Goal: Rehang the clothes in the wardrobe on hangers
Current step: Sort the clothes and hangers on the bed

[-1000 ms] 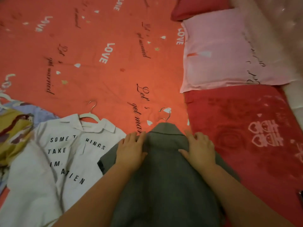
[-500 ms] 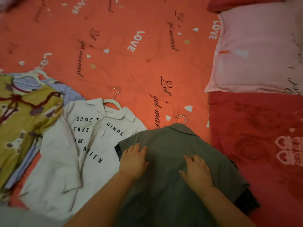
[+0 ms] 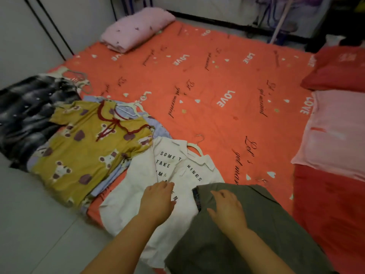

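Hands lie flat on two neighbouring garments: left hand [image 3: 158, 202], fingers straight and together, rests palm-down on the white shirt [image 3: 138, 180]; right hand [image 3: 229, 210], fingers loosely spread, presses on the grey-green garment [image 3: 266, 224]; neither grips anything. The white shirt, of crisp woven cloth with a pointed collar and black block lettering, is on a white hanger [image 3: 194, 148] with a thin metal hook. The grey-green garment, matte and heavier, overlaps the shirt's right edge; a small metal hook [image 3: 263, 180] shows at its collar. To the left lie a mustard-yellow top [image 3: 88, 153] with a printed animal pattern and dark red trim, a pale blue garment [image 3: 160, 129] partly beneath it, and a dark glossy garment [image 3: 25, 115], with loose hangers [image 3: 81, 82] just beyond. All rest on a bed covered by an orange sheet [image 3: 217, 76] printed with white and black words. A folded fluffy pink blanket [image 3: 136, 28] sits at the far corner; a pink pillow [image 3: 335, 133], a red pillow [image 3: 339, 70] and a red plush blanket [image 3: 335, 210] line the right side. Grey floor tiles [image 3: 29, 224] border the bed at left.
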`<control>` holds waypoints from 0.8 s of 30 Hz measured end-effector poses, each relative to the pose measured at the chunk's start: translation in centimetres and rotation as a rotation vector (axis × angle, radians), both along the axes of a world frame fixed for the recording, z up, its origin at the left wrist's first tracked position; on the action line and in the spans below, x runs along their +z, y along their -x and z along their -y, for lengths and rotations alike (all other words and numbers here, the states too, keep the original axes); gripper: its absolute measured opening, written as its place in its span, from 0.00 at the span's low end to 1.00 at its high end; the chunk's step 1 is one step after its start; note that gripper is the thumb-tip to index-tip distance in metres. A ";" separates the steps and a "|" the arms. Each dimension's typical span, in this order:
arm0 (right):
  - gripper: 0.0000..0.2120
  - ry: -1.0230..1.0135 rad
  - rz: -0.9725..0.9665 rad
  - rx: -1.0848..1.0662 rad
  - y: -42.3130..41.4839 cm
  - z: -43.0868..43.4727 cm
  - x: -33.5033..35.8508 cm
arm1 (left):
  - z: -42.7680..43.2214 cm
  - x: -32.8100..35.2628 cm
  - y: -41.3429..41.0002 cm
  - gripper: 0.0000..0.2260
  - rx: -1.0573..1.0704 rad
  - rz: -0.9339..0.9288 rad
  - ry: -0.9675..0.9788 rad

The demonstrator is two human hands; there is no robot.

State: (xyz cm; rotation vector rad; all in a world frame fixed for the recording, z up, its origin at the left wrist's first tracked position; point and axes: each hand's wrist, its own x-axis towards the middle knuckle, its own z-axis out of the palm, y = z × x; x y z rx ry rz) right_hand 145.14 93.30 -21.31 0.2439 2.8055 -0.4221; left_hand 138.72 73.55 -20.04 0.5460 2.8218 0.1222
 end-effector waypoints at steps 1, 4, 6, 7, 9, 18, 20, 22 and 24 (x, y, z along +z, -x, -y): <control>0.26 0.004 -0.012 0.025 0.6 1.9 0.6 | 2.3 0.5 0.0 0.22 0.012 -0.008 -0.004; 0.26 -0.005 -0.051 0.113 2.2 8.7 2.3 | 9.9 1.9 0.0 0.24 0.053 -0.031 -0.021; 0.26 -0.014 -0.073 0.158 3.1 13.7 3.2 | 15.3 2.8 0.0 0.25 0.095 -0.048 -0.045; 0.25 -0.019 -0.082 0.175 3.5 16.4 3.6 | 18.0 3.2 0.1 0.24 0.115 -0.060 -0.050; 0.26 -0.027 -0.099 0.209 4.3 21.8 4.4 | 23.4 4.2 0.1 0.22 0.165 -0.074 -0.053; 0.22 -0.066 -0.181 0.447 8.1 42.5 7.3 | 43.9 7.7 -0.4 0.24 0.383 -0.144 -0.057; 0.24 -0.066 -0.177 0.494 9.2 45.8 7.7 | 47.5 8.1 -0.5 0.22 0.438 -0.154 -0.061; 0.25 -0.071 -0.175 0.535 10.6 48.9 7.9 | 51.0 8.3 -0.6 0.23 0.488 -0.165 -0.051; 0.26 -0.085 -0.182 0.578 12.1 51.8 7.8 | 54.2 8.2 -0.4 0.23 0.545 -0.160 -0.042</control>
